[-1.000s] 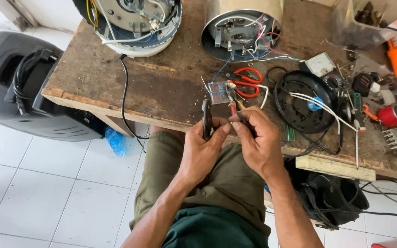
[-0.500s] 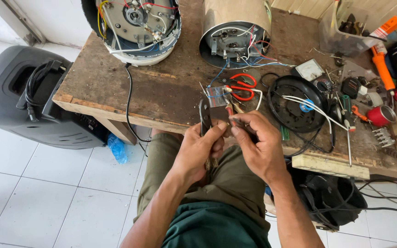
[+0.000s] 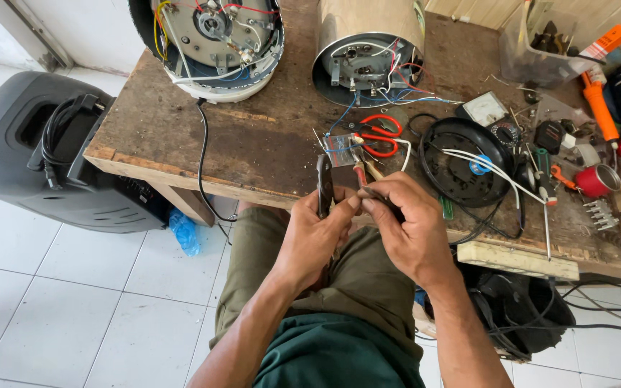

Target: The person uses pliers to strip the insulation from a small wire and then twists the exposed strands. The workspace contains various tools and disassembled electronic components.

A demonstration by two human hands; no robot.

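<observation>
1. Pliers [image 3: 324,188] held upright at the near edge of the counter [image 3: 253,147], dark handles gripped in the left hand [image 3: 318,233], just below a small clear-wrapped part [image 3: 341,149] with thin wires.
2. Right hand [image 3: 411,230] closed around a thin dark wire or tool [image 3: 379,195], fingertips meeting those of the left hand; exact item pinched between them too small to tell.
3. Both hands narrow, clenched, touching each other above the lap in olive trousers [image 3: 357,284].
4. Red-handled scissors [image 3: 381,135] lying flat just beyond the hands, near the clear-wrapped part.
5. Round black base plate [image 3: 465,162] to the right, white wires [image 3: 494,167] draped across it.
6. Two opened round appliances at the far edge: a white-rimmed one [image 3: 213,43] on the left, a steel-bodied one [image 3: 368,50] beside it, wiring exposed in both.
7. Clutter of small tools, a red can [image 3: 598,179] and an orange tool [image 3: 601,108] on the far right of the counter.
8. Black speaker box [image 3: 37,165] with a coiled cord standing on the tiled floor [image 3: 73,302] at the left.
</observation>
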